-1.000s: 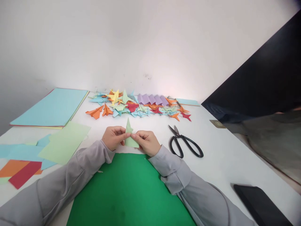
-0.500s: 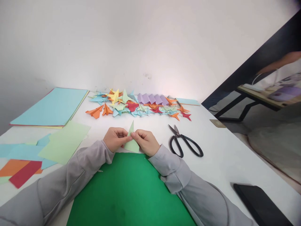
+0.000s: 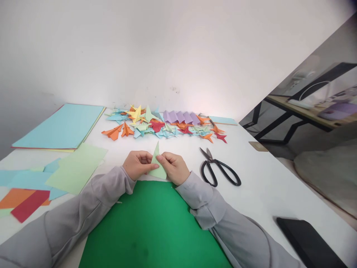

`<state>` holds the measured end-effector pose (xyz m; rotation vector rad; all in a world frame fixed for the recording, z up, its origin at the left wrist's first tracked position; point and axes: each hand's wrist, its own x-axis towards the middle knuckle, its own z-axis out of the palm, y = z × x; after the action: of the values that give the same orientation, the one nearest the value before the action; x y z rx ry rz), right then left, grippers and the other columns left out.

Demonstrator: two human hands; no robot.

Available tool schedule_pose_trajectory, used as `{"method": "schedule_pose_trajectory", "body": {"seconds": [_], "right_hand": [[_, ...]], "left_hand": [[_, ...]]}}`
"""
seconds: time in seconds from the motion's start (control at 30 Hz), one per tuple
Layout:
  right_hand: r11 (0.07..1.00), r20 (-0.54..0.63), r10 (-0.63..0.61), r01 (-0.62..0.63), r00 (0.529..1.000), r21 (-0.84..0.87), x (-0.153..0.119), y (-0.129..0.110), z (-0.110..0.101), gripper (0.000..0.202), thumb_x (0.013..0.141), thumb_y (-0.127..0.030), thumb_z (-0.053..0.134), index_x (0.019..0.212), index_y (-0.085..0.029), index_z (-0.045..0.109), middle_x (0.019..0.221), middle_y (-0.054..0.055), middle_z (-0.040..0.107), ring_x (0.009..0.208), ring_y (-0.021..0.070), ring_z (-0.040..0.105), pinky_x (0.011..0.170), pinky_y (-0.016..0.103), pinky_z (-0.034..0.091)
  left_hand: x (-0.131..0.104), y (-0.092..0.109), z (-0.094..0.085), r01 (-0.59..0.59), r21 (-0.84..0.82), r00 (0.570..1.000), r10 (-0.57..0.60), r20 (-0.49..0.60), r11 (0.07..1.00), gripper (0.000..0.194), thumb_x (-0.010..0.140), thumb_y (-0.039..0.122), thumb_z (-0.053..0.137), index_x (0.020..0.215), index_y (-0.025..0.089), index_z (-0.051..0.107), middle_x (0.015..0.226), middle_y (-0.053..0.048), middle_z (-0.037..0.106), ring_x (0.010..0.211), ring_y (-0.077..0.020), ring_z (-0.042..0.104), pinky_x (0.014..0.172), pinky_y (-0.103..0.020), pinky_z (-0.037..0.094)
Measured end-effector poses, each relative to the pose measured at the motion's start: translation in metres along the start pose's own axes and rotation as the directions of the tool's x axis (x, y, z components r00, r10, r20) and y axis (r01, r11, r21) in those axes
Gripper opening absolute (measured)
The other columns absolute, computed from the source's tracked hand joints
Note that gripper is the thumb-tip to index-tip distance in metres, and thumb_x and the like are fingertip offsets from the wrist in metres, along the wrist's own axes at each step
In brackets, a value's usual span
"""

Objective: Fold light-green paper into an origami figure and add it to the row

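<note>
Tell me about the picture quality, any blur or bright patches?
Head view: the wall brightens above the purple folded paper; head view: the far table at right looks soft; head view: the held green paper and scissors look fairly clear.

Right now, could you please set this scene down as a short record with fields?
Left grip: pinching the light green paper, thumb in front
Right grip: holding the same piece, thumb in front
Paper held: narrow point upward
Nearest the wearer: large dark green sheet
Right side: scissors, blades parted; dark flat object
Left side: blue-topped paper stack; loose paper pieces
Along the wall: folded paper shapes
</note>
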<state>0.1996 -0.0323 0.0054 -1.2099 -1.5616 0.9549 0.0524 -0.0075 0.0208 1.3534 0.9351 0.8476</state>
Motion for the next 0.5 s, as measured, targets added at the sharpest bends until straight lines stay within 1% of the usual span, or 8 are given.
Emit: {"method": "schedule_pose_trajectory", "body": {"seconds": [0.07,0.2,0.27,0.4,0.5], "right_hand": [[1.0,-0.029,-0.001,0.0,1.0,-0.011,0.0,0.0003,-0.0004,0.04,0.077,-0.051,0.047,0.055,-0.018,0.047,0.049,-0.004,0.038,0.048,0.0082,0.034,0.043,0.021,0.028],[0.998,-0.085,-0.026,0.022,0.996,-0.057,0.0002,0.0,-0.0015,0.037,0.078,-0.046,0.046,0.054,-0.018,0.044,0.049,-0.004,0.038,0.048,0.0082,0.035,0.043,0.022,0.029],[0.995,-0.098,-0.046,0.037,0.994,-0.09,0.0,-0.0005,-0.0017,0.036,0.079,-0.044,0.046,0.053,-0.018,0.042,0.049,-0.004,0.037,0.048,0.0082,0.034,0.043,0.022,0.028],[0.992,-0.107,-0.06,0.047,0.992,-0.119,-0.0008,-0.0005,-0.0016,0.036,0.079,-0.044,0.045,0.054,-0.018,0.043,0.048,-0.004,0.036,0.048,0.0084,0.034,0.043,0.022,0.028],[0.993,-0.113,-0.061,0.049,0.992,-0.109,-0.0005,0.0,-0.002,0.036,0.079,-0.045,0.046,0.054,-0.018,0.043,0.049,-0.004,0.037,0.049,0.0086,0.034,0.044,0.022,0.028]], "left_hand": [[-0.0006,0.0007,0.0002,0.013,-0.013,1.0,-0.013,0.018,1.0,0.034,0.041,0.03,0.079,0.06,0.012,0.058,0.044,0.006,0.053,0.035,-0.0051,0.045,0.033,-0.016,0.038],[-0.0018,0.0034,-0.0002,0.036,0.032,0.997,-0.038,0.066,0.999,0.034,0.054,0.041,0.072,0.061,0.011,0.058,0.04,0.003,0.053,0.034,-0.0065,0.048,0.034,-0.016,0.037],[-0.002,0.0045,-0.0004,0.031,0.053,0.996,-0.035,0.087,0.998,0.035,0.058,0.045,0.068,0.061,0.011,0.058,0.039,0.002,0.054,0.034,-0.0067,0.049,0.034,-0.016,0.036],[-0.0017,0.0042,-0.0006,0.03,0.074,0.994,-0.038,0.1,0.997,0.036,0.059,0.046,0.067,0.056,0.012,0.053,0.037,0.004,0.051,0.033,-0.0072,0.049,0.034,-0.016,0.036],[-0.0014,0.0029,-0.0004,0.016,0.082,0.993,-0.025,0.117,0.997,0.039,0.06,0.047,0.065,0.052,0.014,0.048,0.037,0.005,0.049,0.033,-0.0073,0.049,0.034,-0.016,0.036]]}}
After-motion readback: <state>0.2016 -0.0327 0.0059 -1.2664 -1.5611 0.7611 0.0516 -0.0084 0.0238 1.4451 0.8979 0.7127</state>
